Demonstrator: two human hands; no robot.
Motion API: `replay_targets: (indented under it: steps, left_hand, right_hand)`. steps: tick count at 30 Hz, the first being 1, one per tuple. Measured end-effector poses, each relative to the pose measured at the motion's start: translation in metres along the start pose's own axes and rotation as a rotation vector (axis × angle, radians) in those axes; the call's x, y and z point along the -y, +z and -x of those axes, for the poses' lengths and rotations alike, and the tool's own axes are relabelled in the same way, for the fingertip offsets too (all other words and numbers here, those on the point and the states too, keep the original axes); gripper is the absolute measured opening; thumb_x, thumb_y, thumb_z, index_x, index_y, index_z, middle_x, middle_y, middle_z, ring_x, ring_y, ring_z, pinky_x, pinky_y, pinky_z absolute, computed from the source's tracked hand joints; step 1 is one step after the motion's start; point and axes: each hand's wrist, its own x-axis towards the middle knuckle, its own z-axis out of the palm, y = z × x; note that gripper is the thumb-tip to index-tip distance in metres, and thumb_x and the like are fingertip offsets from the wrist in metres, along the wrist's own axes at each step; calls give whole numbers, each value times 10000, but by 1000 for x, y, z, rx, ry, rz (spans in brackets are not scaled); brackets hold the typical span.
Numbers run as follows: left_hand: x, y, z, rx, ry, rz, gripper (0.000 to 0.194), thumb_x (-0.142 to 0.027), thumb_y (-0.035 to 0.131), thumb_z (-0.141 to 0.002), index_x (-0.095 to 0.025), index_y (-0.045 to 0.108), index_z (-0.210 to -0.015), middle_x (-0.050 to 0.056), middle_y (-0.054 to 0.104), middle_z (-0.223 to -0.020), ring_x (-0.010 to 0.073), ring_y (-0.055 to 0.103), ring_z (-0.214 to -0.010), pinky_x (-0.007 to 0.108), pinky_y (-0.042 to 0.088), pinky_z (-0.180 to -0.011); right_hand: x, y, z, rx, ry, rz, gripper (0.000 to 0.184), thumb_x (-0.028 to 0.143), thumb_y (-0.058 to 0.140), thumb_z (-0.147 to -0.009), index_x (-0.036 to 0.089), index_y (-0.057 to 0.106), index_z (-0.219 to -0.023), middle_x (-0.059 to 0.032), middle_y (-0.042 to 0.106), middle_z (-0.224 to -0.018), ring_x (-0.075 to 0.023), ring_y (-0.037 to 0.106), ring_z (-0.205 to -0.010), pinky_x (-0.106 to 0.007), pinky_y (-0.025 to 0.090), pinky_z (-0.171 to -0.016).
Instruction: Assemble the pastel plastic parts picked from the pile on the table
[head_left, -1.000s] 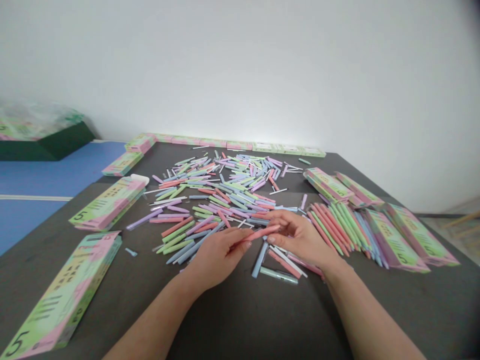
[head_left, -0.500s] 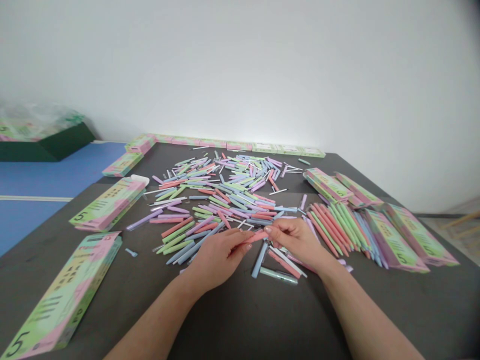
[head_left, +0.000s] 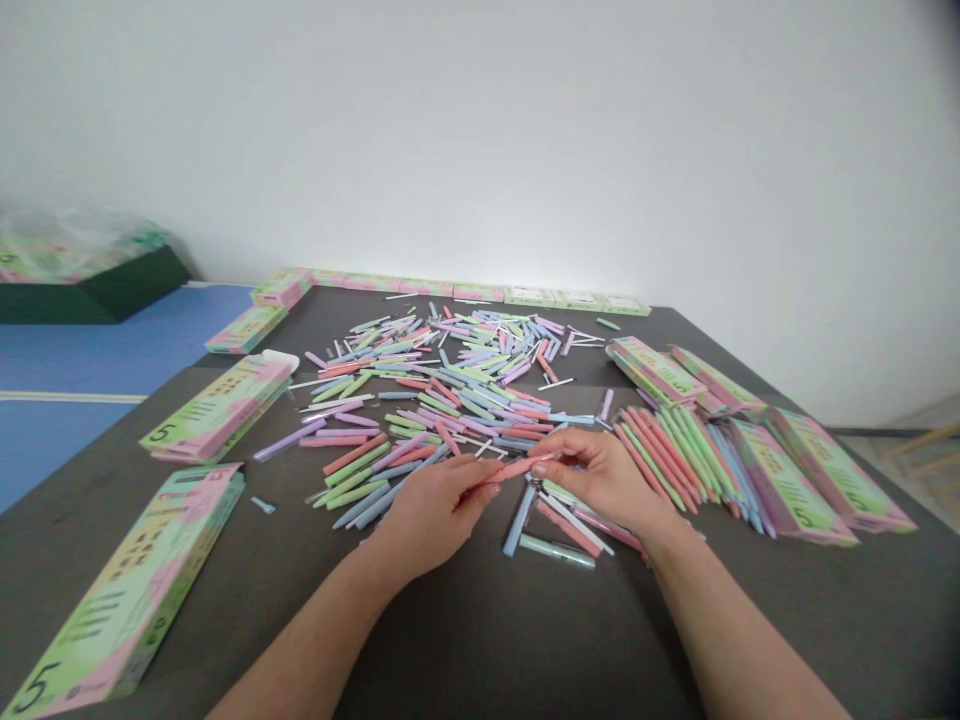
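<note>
Pink pen [head_left: 517,468] was up between both hands, just above the table, at the near edge of the loose pile. Left hand [head_left: 431,520] was grasping one end, with the thumb and fingers closed on the barrel. Right hand [head_left: 607,480] was pinching the other end, fingers curled, not released. Step in hand: two-handed work on this one pen. Exact finger action at the barrel was too small to tell.

Just below the right hand lay a pale blue pen [head_left: 519,518], a mint pen [head_left: 556,550] and thin white sticks [head_left: 574,524]. Loose pastel pile [head_left: 442,390] spread up the table, left of a long bank of side-by-side pens [head_left: 667,465]. Printed green-and-pink boxes marked 5 [head_left: 124,600] sat along the left side, more at right [head_left: 787,478] and along the far edge [head_left: 480,292].

Surface: dark grey table [head_left: 480,640]. Beyond it were a blue floor [head_left: 90,440], a dark green bin [head_left: 97,290] and a white wall [head_left: 480,150].
</note>
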Motion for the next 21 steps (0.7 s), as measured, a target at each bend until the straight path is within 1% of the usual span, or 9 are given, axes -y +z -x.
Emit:
replay_targets:
  steps: [5,9,11,12,14,15,17,19,21]
  left_hand:
    - [-2,0,0,-9,0,-27,257,-211,473,-892,-200,667,-1059,48,678,-877,173,602,-816,249,424,-671]
    - [-1,0,-1,-8,7,-31,247,-208,479,-887,-206,679,-1032,38,677,-825,170,605,-791,250,427,-675]
    - [0,0,-1,-10,5,-26,248,-212,481,-887,-205,677,-1039,41,679,-840,171,605,-799,249,429,-676]
    - [0,0,-1,-10,2,-22,249,-215,482,-887,-204,675,-1043,43,679,-852,172,604,-805,248,430,-675]
    - [0,-1,-1,-6,-5,-16,249,-217,484,-885,-204,675,-1044,47,680,-874,176,603,-820,248,432,-674]
    - [0,-1,-1,-3,-8,-15,249,-216,482,-885,-205,676,-1040,47,680,-877,177,601,-826,248,433,-675]
    - [0,-2,-1,-1,-8,-14,251,-215,478,-887,-207,679,-1037,46,680,-863,178,598,-827,252,432,-681]
    - [0,-1,-1,-2,-4,-15,256,-216,476,-888,-209,680,-1042,43,678,-834,178,597,-820,255,431,-684]
    - [0,0,-1,-8,1,-19,262,-214,475,-887,-209,679,-1052,42,674,-812,177,597,-812,255,429,-680]
  right_hand:
    - [-2,4,-1,31,7,75,367,424,556,-861,152,633,-627,-17,602,-572,-116,515,-538,-233,384,-518]
    - [0,5,-2,33,19,146,469,448,505,-885,158,557,-520,4,532,-466,-101,468,-465,-226,339,-481]
    - [0,3,-2,61,15,117,441,451,489,-893,156,599,-584,-6,569,-510,-113,506,-494,-229,367,-500]
    - [0,2,-2,70,7,83,383,443,501,-890,154,639,-679,-17,612,-579,-125,544,-543,-233,394,-528]
    - [-1,0,-1,72,-18,16,264,405,574,-855,165,660,-925,-52,687,-811,-158,614,-704,-251,450,-615]
    - [-1,-1,-1,66,-31,0,270,378,613,-831,176,647,-1007,-67,692,-918,-174,628,-781,-263,466,-656]
    - [-1,-2,0,49,-46,13,254,336,658,-799,188,658,-1005,-78,688,-998,-195,634,-855,-282,475,-700]
    - [0,0,0,39,-38,24,187,335,654,-801,184,690,-905,-71,699,-928,-194,636,-818,-286,473,-689]
    - [-1,2,-1,31,2,0,197,357,641,-808,171,697,-839,-58,694,-808,-177,625,-723,-273,461,-633]
